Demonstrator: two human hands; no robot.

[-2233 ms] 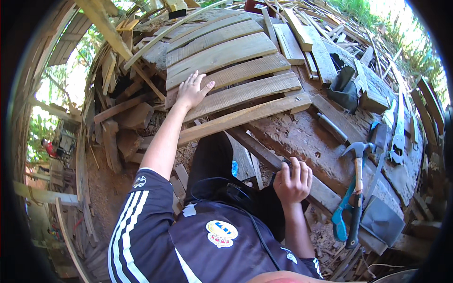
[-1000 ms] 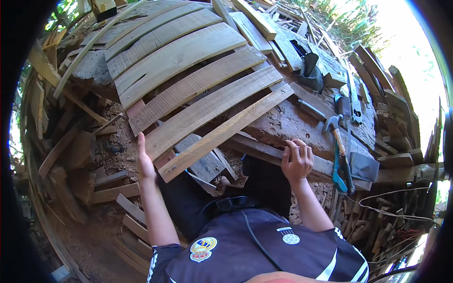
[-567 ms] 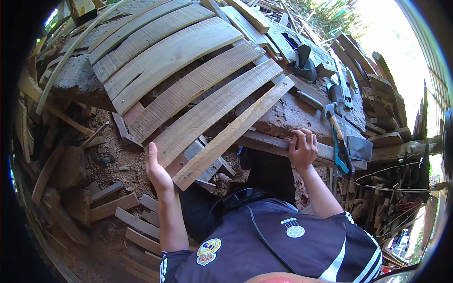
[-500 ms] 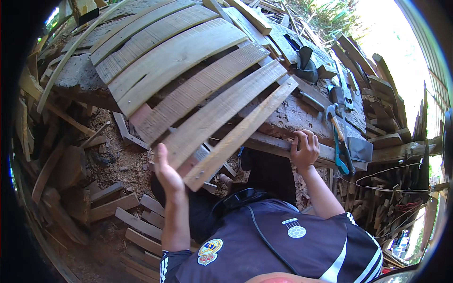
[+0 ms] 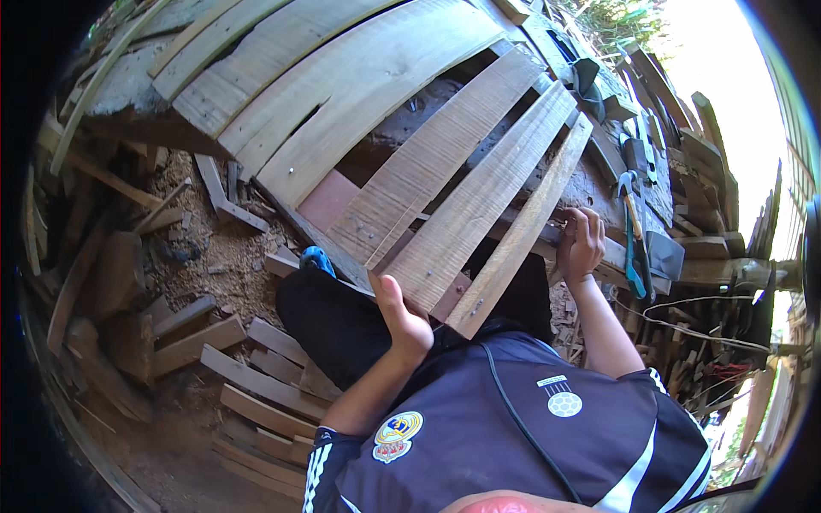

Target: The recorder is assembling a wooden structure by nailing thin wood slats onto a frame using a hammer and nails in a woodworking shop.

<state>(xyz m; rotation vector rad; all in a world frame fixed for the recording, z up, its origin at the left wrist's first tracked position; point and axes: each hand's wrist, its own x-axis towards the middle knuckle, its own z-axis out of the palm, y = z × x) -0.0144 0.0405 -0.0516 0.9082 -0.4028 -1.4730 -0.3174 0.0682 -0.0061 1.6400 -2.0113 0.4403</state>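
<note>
A slatted wooden panel [image 5: 432, 162], its boards nailed across side rails with gaps between some of them, reaches from the far left over the workbench [image 5: 479, 124] toward my body. My left hand [image 5: 404, 323] grips its near-left corner, thumb up along the board ends and the other fingers hidden underneath. Nail heads show near the board ends. At the front edge of the bench, right of the narrow last slat [image 5: 526, 227], my right hand [image 5: 582, 245] is closed with curled fingers. What lies inside those fingers, if anything, is hidden.
A claw hammer [image 5: 631, 205] and a teal-handled tool [image 5: 634, 275] lie on the bench to the right. Offcuts [image 5: 256, 385] and sawdust [image 5: 214, 265] cover the floor at left. Stacked boards [image 5: 705, 171] stand at far right; a thin wire [image 5: 710, 335] hangs below them.
The panel has shifted right and closer to me, its near end now by my lap. My left hand moved right with it. My right hand stays near the bench edge, fingers curled.
</note>
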